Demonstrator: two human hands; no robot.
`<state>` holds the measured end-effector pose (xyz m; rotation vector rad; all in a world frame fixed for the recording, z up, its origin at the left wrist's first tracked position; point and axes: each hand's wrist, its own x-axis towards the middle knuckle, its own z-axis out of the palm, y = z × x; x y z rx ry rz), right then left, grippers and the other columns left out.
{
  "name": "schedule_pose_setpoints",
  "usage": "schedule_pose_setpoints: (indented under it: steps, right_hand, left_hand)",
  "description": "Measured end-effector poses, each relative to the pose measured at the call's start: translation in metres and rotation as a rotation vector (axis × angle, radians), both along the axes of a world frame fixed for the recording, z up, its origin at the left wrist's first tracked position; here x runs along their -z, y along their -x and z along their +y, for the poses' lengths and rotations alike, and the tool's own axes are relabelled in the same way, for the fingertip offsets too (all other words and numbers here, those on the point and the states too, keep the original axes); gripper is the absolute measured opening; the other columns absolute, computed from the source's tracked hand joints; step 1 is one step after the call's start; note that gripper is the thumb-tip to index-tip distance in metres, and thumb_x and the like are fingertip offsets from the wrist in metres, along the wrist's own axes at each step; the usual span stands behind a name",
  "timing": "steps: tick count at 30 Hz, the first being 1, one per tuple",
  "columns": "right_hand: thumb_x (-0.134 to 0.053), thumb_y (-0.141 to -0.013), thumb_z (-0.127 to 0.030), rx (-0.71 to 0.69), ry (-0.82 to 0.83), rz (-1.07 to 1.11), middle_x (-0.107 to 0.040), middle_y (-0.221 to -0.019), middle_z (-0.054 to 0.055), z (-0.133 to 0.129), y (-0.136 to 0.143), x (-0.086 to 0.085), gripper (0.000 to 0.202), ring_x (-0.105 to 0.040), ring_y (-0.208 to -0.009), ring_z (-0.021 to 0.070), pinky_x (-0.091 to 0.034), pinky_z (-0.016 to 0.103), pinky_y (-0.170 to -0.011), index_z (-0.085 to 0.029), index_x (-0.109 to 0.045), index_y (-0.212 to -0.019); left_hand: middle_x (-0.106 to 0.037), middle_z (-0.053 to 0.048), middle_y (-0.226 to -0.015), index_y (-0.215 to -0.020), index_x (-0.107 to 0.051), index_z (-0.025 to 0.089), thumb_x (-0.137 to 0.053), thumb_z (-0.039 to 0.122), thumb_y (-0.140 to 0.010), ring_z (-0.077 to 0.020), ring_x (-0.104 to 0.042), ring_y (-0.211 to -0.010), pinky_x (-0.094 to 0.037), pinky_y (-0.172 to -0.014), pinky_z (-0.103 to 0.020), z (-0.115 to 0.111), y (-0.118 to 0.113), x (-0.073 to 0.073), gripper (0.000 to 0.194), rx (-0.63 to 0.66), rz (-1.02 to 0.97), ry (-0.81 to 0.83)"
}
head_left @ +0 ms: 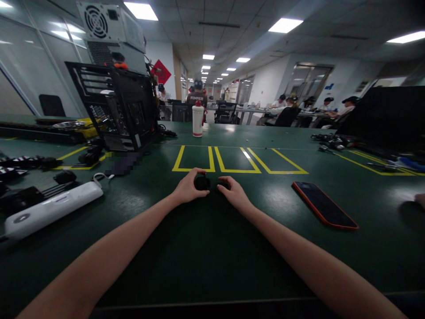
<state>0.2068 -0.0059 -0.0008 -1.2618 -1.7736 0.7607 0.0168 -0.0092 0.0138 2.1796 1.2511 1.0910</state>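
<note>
My left hand (188, 188) is curled around a small, round black object (202, 183), thumb below and fingers above. It is too dark to tell its kind. A short gap to the right, my right hand (235, 193) has its thumb and fingers bent around a small dark piece (223, 184), mostly hidden by the fingers. Both hands are low over the green table (186, 266), just on the near side of the yellow tape outlines (237, 171). The two dark objects are apart from each other.
A phone in an orange case (325, 204) lies right. At left are a white power strip (55, 208), black cables and an open computer case (122, 106) bearing a power supply (109, 22). A white cup (198, 120) stands beyond the tape. Another person's hand (420, 199) shows far right.
</note>
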Motion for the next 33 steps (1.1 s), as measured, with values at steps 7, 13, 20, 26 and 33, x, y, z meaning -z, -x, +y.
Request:
schedule_pose_setpoints:
  steps: [7,13,20,26,33]
  right_hand:
    - [-0.057,-0.068,-0.038,0.007,0.028,-0.128,-0.052,-0.107,0.008,-0.003,-0.002,-0.005,0.044,-0.047,-0.102,0.0206,-0.035,0.038,-0.090,-0.017,-0.050,-0.106]
    - [-0.058,-0.066,-0.026,0.001,-0.028,-0.280,-0.048,-0.111,0.010,-0.010,-0.004,-0.005,0.046,-0.042,-0.108,0.0232,-0.031,0.040,-0.094,-0.016,-0.047,-0.110]
    - [-0.048,-0.074,-0.021,-0.088,-0.105,-0.349,-0.051,-0.109,0.009,-0.054,-0.010,-0.014,0.035,-0.045,-0.103,0.0232,-0.035,0.041,-0.091,-0.018,-0.049,-0.108]
    - [-0.050,-0.073,-0.020,-0.201,-0.058,-0.315,-0.053,-0.110,0.006,-0.132,-0.026,-0.031,0.037,-0.047,-0.103,0.0209,-0.037,0.040,-0.092,-0.024,-0.049,-0.110]
    - [-0.059,-0.067,-0.025,-0.280,-0.009,-0.336,-0.055,-0.116,0.007,-0.187,-0.025,-0.008,0.050,-0.051,-0.106,0.0259,-0.043,0.040,-0.090,-0.027,-0.048,-0.116]
  left_hand:
    - [-0.050,-0.007,-0.107,-0.109,-0.041,0.020,-0.067,0.034,-0.060,-0.0220,-0.053,-0.095,-0.041,-0.084,-0.042,0.017,0.009,0.009,0.057,-0.016,-0.023,0.101]
    - [-0.047,-0.009,-0.112,-0.116,-0.037,0.020,-0.065,0.032,-0.061,-0.0233,-0.049,-0.101,-0.039,-0.087,-0.042,0.015,0.008,0.008,0.063,-0.009,0.008,0.102]
    - [-0.044,-0.007,-0.112,-0.115,-0.039,0.021,-0.060,0.025,-0.063,-0.0227,-0.048,-0.098,-0.042,-0.083,-0.037,-0.028,0.006,-0.004,0.056,0.013,0.097,0.163]
    - [-0.045,-0.004,-0.110,-0.116,-0.035,0.024,-0.058,0.024,-0.064,-0.0194,-0.049,-0.094,-0.042,-0.080,-0.032,-0.103,0.008,-0.020,0.057,0.144,0.124,0.291]
    - [-0.049,-0.001,-0.107,-0.115,-0.035,0.027,-0.059,0.021,-0.062,-0.0176,-0.049,-0.094,-0.041,-0.084,-0.030,-0.167,0.010,-0.033,0.059,0.241,0.164,0.386]
